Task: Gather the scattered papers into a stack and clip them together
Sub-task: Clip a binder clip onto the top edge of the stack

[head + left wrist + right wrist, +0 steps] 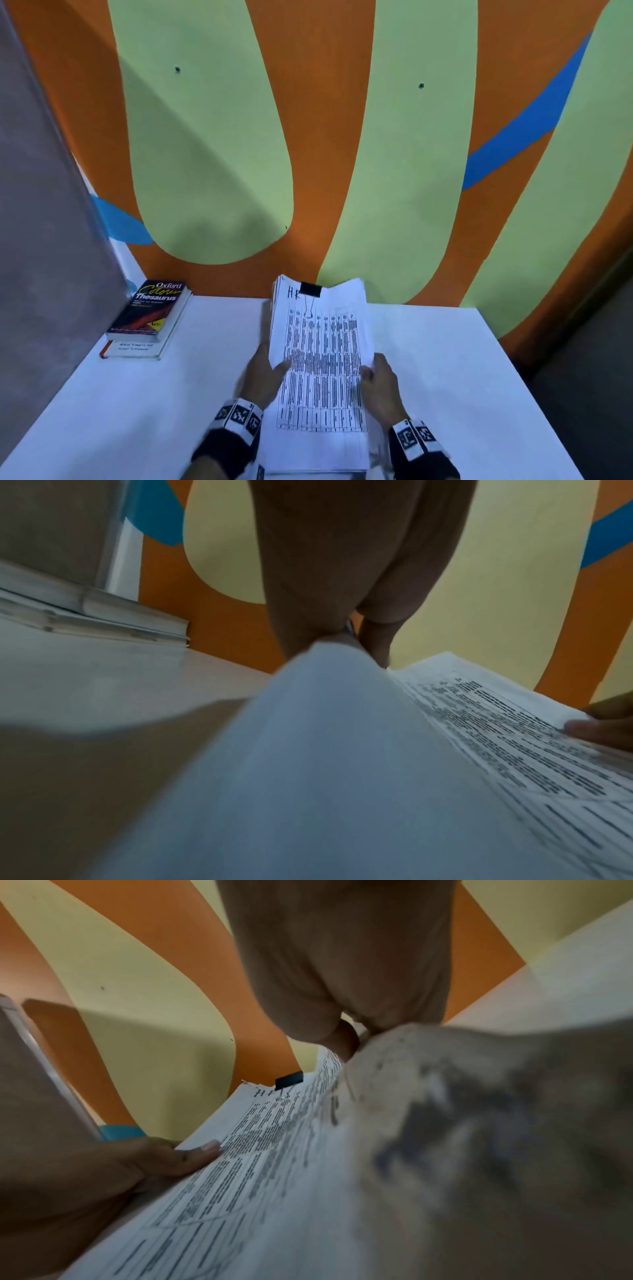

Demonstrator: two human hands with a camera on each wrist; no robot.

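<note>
A stack of printed papers (320, 370) with table text is held tilted above the white table (445, 370), its far end raised. A black binder clip (310, 290) sits on the stack's top edge, and it also shows in the right wrist view as the clip (289, 1079). My left hand (265, 371) grips the stack's left edge with the thumb on top. My right hand (376, 375) grips the right edge the same way. The left wrist view shows the papers (342, 750) from below and the right thumb (596, 727) on the printed side.
Two stacked books, an Oxford thesaurus (152, 308) on top, lie at the table's far left corner. An orange, green and blue wall (308, 137) stands right behind the table. A grey panel (44, 205) borders the left side.
</note>
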